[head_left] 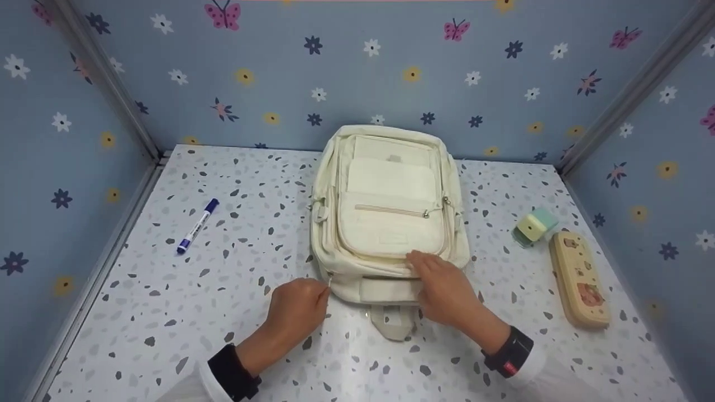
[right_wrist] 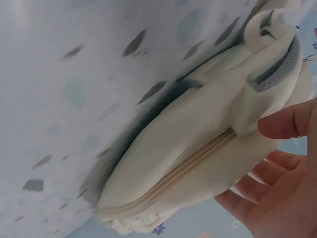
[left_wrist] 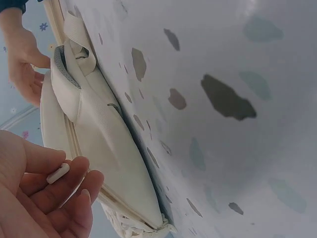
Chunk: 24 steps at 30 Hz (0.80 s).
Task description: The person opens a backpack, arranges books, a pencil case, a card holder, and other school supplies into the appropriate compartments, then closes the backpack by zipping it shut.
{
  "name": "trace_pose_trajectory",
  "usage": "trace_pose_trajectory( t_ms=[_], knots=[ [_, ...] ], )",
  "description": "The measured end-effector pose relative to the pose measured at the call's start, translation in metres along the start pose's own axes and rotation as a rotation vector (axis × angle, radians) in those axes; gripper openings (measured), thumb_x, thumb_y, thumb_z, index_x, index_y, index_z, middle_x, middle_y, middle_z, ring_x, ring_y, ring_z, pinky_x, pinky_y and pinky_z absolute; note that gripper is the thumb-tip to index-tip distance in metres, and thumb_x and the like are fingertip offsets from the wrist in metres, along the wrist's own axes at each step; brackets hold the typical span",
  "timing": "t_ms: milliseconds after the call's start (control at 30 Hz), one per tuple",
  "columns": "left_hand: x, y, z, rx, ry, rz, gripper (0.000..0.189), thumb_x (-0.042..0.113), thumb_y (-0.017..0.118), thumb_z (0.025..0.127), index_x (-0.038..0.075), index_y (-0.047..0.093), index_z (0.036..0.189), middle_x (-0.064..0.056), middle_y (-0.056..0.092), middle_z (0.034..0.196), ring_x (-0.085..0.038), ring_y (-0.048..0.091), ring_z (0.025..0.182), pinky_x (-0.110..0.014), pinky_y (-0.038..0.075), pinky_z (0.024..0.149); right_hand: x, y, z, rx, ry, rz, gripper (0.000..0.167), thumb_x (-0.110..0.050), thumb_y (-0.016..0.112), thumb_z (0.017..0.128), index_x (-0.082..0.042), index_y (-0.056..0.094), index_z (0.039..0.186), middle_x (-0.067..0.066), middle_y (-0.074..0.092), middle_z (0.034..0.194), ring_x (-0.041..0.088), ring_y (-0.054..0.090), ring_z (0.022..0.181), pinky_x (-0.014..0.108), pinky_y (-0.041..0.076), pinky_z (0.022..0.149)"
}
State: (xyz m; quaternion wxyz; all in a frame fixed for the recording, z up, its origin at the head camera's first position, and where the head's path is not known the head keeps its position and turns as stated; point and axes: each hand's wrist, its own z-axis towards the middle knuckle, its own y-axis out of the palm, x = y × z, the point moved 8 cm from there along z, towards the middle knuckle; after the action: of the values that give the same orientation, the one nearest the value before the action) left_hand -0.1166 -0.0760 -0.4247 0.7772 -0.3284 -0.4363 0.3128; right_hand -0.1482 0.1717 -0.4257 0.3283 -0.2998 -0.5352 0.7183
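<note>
A cream backpack (head_left: 391, 223) lies front side up on the speckled table, a strap loop (head_left: 394, 326) sticking out at its near edge. At its near left corner my left hand (head_left: 299, 307) pinches a small whitish zipper pull (left_wrist: 58, 173) between thumb and fingers. The zipper track (left_wrist: 74, 136) runs along the bag's side. My right hand (head_left: 447, 285) rests over the near right edge, fingers fairly straight on the front and thumb (right_wrist: 282, 124) against the side. A second zipper (head_left: 391, 210) crosses the front pocket.
To the left lies a blue-capped marker (head_left: 198, 226). On the right are a small green and yellow block-shaped item (head_left: 534, 226) and a yellow pencil case (head_left: 579, 279) with cartoon prints. Flower-patterned blue panels (head_left: 363, 72) stand behind and at both sides.
</note>
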Motion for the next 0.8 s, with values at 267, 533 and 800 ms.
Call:
trace_pose_trajectory(
  t_ms=[267, 533, 800],
  knots=[
    [0.002, 0.003, 0.001, -0.016, 0.022, -0.041, 0.048, 0.006, 0.077, 0.092, 0.022, 0.048, 0.056, 0.012, 0.043, 0.055, -0.005, 0.039, 0.05, -0.025, 0.036, 0.047, -0.043, 0.004, 0.01, 0.098, -0.085, -0.026, 0.049, -0.014, 0.075, 0.095, -0.001, 0.061, 0.14, 0.016, 0.068, 0.134, 0.036, 0.067, 0.118, 0.047, 0.058, 0.093],
    [-0.014, -0.004, 0.007, 0.011, 0.015, -0.019, 0.045, 0.005, 0.074, 0.089, 0.021, 0.052, 0.053, 0.011, 0.044, 0.052, -0.003, 0.037, 0.048, -0.024, 0.032, 0.042, -0.047, -0.002, 0.009, 0.305, -0.196, -0.031, 0.029, 0.001, 0.08, 0.084, -0.006, 0.07, 0.11, 0.009, 0.078, 0.106, 0.028, 0.074, 0.093, 0.039, 0.061, 0.068],
    [-0.043, -0.007, 0.02, 0.015, -0.037, 0.032, 0.049, 0.001, 0.064, 0.086, 0.022, 0.041, 0.048, 0.01, 0.035, 0.049, -0.007, 0.031, 0.045, -0.026, 0.026, 0.04, -0.044, -0.002, 0.007, 0.324, -0.199, -0.021, 0.019, -0.006, 0.074, 0.09, -0.006, 0.071, 0.11, 0.005, 0.079, 0.099, 0.026, 0.074, 0.089, 0.039, 0.06, 0.065]
  ],
)
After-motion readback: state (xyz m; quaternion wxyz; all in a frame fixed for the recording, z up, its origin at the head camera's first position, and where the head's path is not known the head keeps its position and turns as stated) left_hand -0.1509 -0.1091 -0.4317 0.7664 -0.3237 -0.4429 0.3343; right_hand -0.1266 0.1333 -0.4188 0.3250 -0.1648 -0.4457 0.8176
